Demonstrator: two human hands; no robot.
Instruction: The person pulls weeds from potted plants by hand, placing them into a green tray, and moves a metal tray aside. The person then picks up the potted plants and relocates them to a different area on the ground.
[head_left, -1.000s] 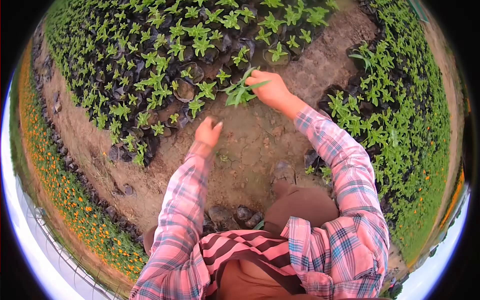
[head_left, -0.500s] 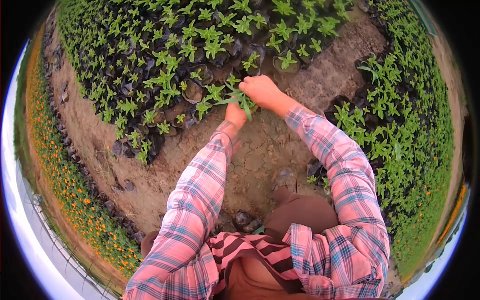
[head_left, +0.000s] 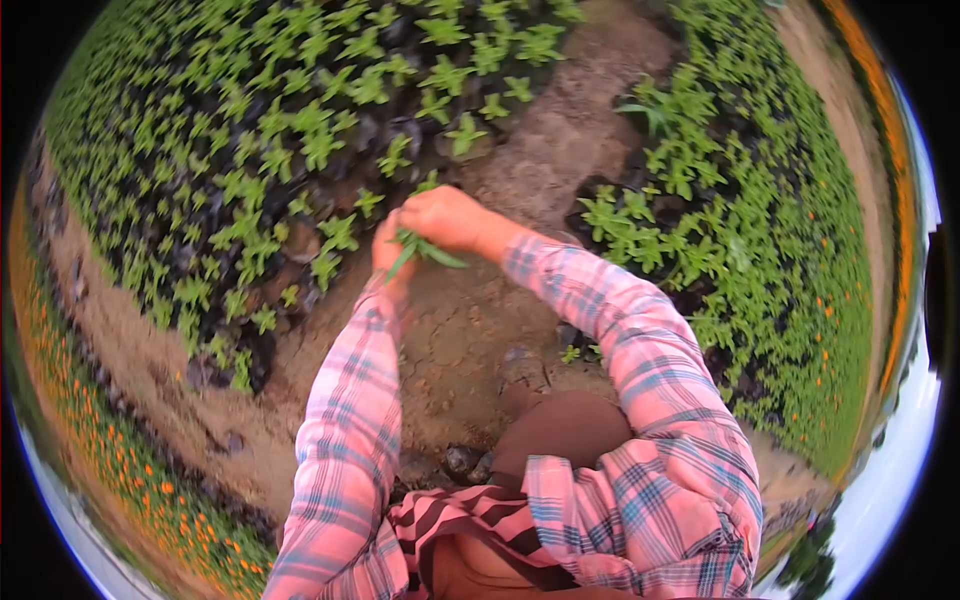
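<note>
My left hand (head_left: 389, 253) is closed around a small bunch of long, narrow green leaves (head_left: 428, 251), whose blades stick out below my right hand. Closed in a fist, my right hand (head_left: 446, 216) presses against the left one at the top of the bunch. Its fingertips are hidden, and the leaves come out between the two hands. Both hands are above bare soil at the edge of a dense bed of young green plants (head_left: 321, 136) in dark bags. One seedling (head_left: 367, 203) stands just beyond my left hand.
A strip of bare soil (head_left: 575, 110) runs between the left bed and another bed of green plants (head_left: 770, 230) on the right. Orange flowers (head_left: 165, 488) grow in a row at the far left. My shoe (head_left: 522, 370) stands on the cracked soil below my hands.
The view has turned, so the beds and both hands appear further left and lower. My hands stay together with the green leaves, whose blades now point more to the right.
</note>
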